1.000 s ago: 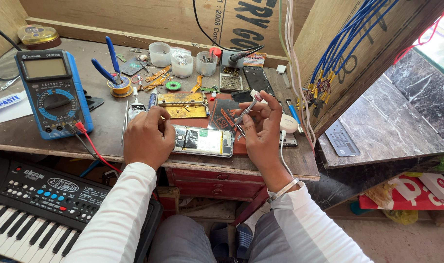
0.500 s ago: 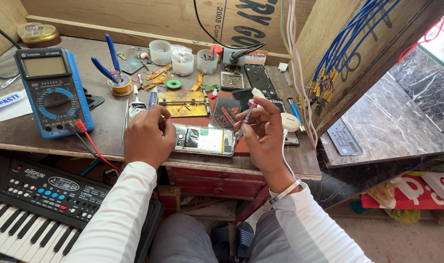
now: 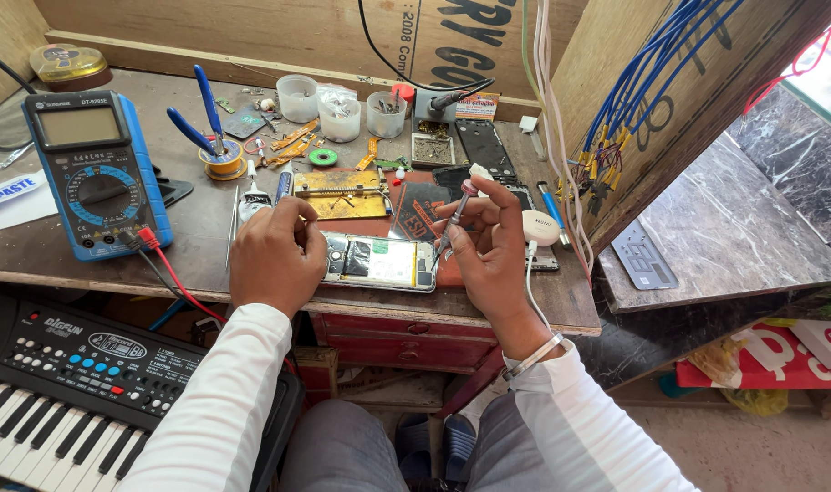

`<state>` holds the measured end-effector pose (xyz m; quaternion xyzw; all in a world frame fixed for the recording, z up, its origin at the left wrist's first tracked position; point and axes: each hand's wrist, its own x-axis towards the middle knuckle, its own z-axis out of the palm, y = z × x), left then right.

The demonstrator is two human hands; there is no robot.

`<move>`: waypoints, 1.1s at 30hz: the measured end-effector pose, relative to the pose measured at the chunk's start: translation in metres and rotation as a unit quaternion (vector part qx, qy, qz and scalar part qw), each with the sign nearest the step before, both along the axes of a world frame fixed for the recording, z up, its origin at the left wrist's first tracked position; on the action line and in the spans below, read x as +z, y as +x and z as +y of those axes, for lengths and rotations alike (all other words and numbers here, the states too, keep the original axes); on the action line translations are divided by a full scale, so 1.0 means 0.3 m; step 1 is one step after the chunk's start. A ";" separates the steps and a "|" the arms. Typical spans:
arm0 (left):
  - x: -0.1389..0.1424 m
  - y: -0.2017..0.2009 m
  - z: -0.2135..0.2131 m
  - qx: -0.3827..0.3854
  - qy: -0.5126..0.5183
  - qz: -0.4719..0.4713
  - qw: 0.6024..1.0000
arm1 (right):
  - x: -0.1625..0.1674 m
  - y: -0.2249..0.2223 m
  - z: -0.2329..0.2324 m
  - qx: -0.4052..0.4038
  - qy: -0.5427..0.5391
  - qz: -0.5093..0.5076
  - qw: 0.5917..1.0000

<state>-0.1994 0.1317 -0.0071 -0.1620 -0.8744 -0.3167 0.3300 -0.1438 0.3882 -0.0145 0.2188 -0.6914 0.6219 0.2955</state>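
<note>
White-sleeved left hand (image 3: pixel 274 253) steadies one opened phone (image 3: pixel 380 261) — right hand (image 3: pixel 490 248) pinches one screwdriver (image 3: pixel 453 219).

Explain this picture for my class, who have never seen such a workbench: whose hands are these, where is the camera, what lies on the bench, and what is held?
The camera sits on the person's head, looking down at their own two hands. The left hand steadies an opened flat mobile phone with its insides showing on the brown wooden bench. The right hand holds a thin metal screwdriver with a red collar tilted over the phone's right end. Nearby lie a blue boxy multimeter with a dial, blue-handled pliers and small clear plastic cups of parts. A black electronic keyboard sits lower left.
</note>
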 end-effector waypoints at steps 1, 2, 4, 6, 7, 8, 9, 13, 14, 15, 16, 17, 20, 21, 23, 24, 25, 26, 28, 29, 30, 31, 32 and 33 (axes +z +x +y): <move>0.000 0.000 -0.001 0.001 -0.001 -0.002 1.000 | -0.001 -0.001 0.002 -0.001 0.000 -0.003 1.000; -0.001 -0.001 0.000 -0.002 0.001 0.003 1.000 | -0.004 -0.002 0.004 -0.003 0.000 -0.005 1.000; -0.002 -0.002 0.005 -0.008 0.005 0.014 1.000 | -0.009 -0.002 0.009 -0.001 0.002 0.000 1.000; -0.001 -0.004 0.004 -0.007 0.004 0.012 1.000 | -0.018 -0.002 0.008 -0.019 0.023 0.017 0.999; -0.003 -0.002 0.003 -0.007 0.003 0.011 1.000 | -0.026 -0.001 0.004 -0.037 0.042 0.031 0.998; -0.003 -0.001 0.002 -0.006 0.001 0.007 1.000 | -0.033 0.000 0.001 -0.055 0.062 0.045 0.996; -0.003 -0.001 0.000 -0.005 -0.001 0.002 1.000 | -0.038 -0.006 -0.005 -0.079 0.072 0.056 0.993; 0.000 0.005 -0.001 -0.001 -0.003 0.004 1.000 | -0.043 -0.007 -0.011 -0.065 0.044 0.042 0.996; 0.002 0.006 -0.001 -0.002 -0.002 0.006 1.000 | -0.041 -0.002 -0.009 -0.033 0.020 0.025 0.999; 0.003 0.006 0.000 -0.003 -0.001 0.007 1.000 | -0.038 0.006 -0.005 -0.005 0.016 0.010 1.000; 0.004 0.008 0.001 -0.005 -0.001 0.007 1.000 | -0.035 0.017 -0.001 0.023 0.011 -0.005 1.000; 0.005 0.008 0.001 -0.005 0.000 0.005 1.000 | -0.033 0.022 0.000 0.051 0.007 -0.019 0.998; 0.006 0.010 0.006 -0.007 -0.001 -0.001 1.000 | -0.026 0.020 -0.010 0.019 0.049 0.052 0.997; 0.006 0.009 0.006 -0.006 -0.002 -0.003 1.000 | -0.026 0.018 -0.013 -0.019 0.055 0.063 0.996; 0.008 0.008 0.005 -0.005 -0.001 0.000 1.000 | -0.025 0.014 -0.015 -0.094 0.068 0.084 0.990; 0.008 0.009 0.005 -0.006 0.000 0.005 1.000 | -0.025 0.015 -0.014 -0.057 0.039 0.067 0.995; 0.009 0.009 0.005 -0.007 0.002 0.010 1.000 | -0.024 0.018 -0.011 -0.020 0.010 0.049 0.999; 0.010 0.008 0.004 -0.006 0.000 0.009 1.000 | -0.024 0.021 -0.008 0.016 -0.019 0.031 0.999; 0.011 0.009 0.005 -0.003 -0.004 0.007 1.000 | -0.021 0.021 -0.004 0.037 -0.013 0.039 0.998; 0.011 0.009 0.004 -0.004 -0.002 0.003 1.000 | -0.020 0.021 -0.005 0.048 -0.010 0.043 0.998; 0.011 0.009 0.004 -0.006 0.000 0.000 1.000 | -0.019 0.017 -0.008 -0.006 0.022 0.063 0.998; 0.009 0.010 0.006 -0.007 0.002 -0.004 1.000 | -0.019 0.016 -0.011 -0.061 0.054 0.083 0.993; 0.008 0.010 0.007 -0.005 -0.001 -0.002 1.000 | -0.019 0.012 -0.013 -0.115 0.086 0.103 0.984; 0.006 0.010 0.006 -0.001 -0.004 0.000 1.000 | -0.019 0.011 -0.015 -0.100 0.064 0.087 0.989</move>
